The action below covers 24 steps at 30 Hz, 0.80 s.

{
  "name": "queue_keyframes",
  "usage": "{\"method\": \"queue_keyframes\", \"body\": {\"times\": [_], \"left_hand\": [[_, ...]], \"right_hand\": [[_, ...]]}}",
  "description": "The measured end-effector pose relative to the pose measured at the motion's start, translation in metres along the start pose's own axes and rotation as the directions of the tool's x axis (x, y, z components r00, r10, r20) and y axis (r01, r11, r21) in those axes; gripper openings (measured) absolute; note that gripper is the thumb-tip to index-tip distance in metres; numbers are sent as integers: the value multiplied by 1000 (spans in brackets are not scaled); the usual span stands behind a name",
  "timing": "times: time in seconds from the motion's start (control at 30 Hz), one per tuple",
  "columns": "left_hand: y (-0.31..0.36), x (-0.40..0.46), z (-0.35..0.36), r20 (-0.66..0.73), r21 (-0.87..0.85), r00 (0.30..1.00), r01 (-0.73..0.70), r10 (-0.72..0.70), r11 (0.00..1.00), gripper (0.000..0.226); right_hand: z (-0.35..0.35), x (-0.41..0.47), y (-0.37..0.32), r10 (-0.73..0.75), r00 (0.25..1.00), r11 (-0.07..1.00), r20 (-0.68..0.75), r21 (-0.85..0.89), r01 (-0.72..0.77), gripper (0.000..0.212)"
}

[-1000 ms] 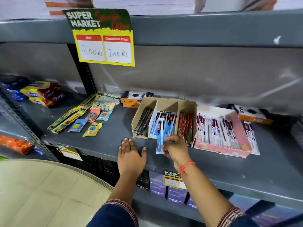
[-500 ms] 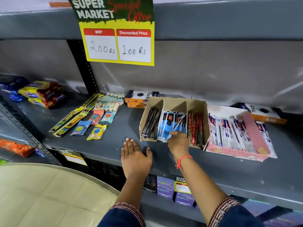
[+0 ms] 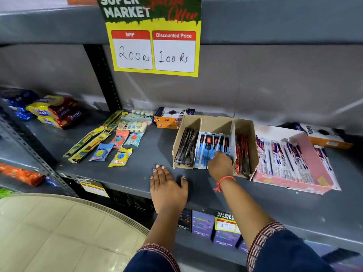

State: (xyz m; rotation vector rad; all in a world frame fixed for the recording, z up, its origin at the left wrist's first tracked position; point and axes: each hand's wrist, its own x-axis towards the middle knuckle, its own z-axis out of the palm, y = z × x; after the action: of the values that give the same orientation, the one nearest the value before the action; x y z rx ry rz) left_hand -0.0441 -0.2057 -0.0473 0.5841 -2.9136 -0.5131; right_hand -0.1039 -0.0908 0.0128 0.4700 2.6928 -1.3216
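Blue pen packs (image 3: 206,148) were stood in the middle compartment of the cardboard box (image 3: 243,126), between black pens (image 3: 185,148) and red pens (image 3: 242,154). The right hand (image 3: 220,165) was set on their front ends, fingers bent down; a pinch could not be told. The left hand (image 3: 169,189) was spread flat on the shelf (image 3: 137,173). Packs are best squared evenly and kept inside the dividers.

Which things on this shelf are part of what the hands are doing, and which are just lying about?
In use: right hand at the blue pen packs; cardboard divider box; left hand flat on shelf.
Lying about: pink pen box; eraser packets; biscuit packs; price sign.
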Motion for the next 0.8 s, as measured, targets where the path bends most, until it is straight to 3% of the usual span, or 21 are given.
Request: {"method": "queue_keyframes", "body": {"times": [0.1,0.27,0.53,0.7,0.8], "left_hand": [[0,0,0,1,4,1000,3,-3,1000,75],[1,0,0,-1,5,1000,3,-3,1000,75],[2,-1,-1,5,2,1000,6,-6,1000,75],[1,-1,-1,9,14,1000,7,-7,1000,75],[1,-1,0,8,18,1000,5,-5,1000,75]], "right_hand": [[2,-3,1,-61,998,994,11,-93,62,41],[5,-11,4,-157,987,966,18,-207,157,54],[13,-16,23,-308,943,738,125,-595,319,44],[16,-13,26,-335,936,653,106,-690,312,41],[21,-14,30,-389,921,636,1,-723,270,38]]}}
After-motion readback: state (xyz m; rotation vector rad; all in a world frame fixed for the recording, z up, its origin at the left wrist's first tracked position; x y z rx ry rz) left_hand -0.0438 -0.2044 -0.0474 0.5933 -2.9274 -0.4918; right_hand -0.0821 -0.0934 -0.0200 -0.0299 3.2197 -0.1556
